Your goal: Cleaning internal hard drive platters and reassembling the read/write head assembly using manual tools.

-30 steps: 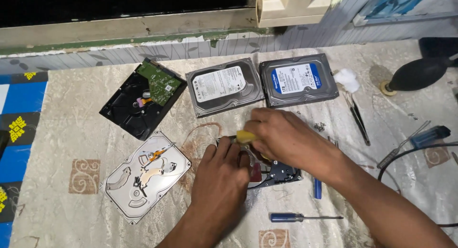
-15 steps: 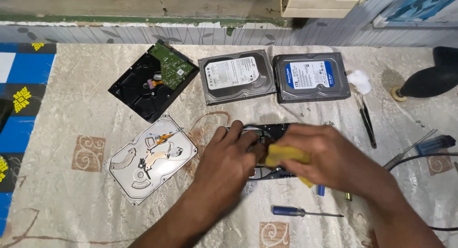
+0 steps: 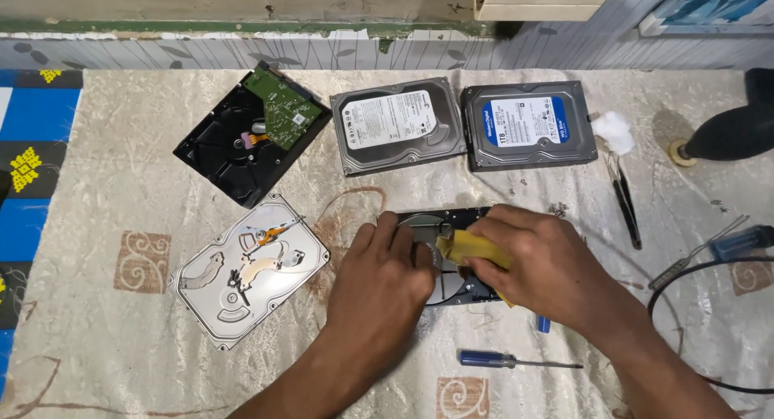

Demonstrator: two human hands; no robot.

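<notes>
An opened hard drive with a shiny platter lies on the cloth-covered table, mostly hidden under both hands. My left hand presses on its left side, fingers resting on the platter edge. My right hand grips a yellow-handled tool and holds it over the drive's middle. The tool's tip is hidden between the hands.
A silver drive lid lies left of my hands. Behind are a black drive with green circuit board, a grey drive and a blue-labelled drive. Tweezers, a blue screwdriver, black blower, cable lie right.
My right hand with the yellow tool has moved down from the drive's top edge onto its middle. The camera view has tilted down and nearer.
</notes>
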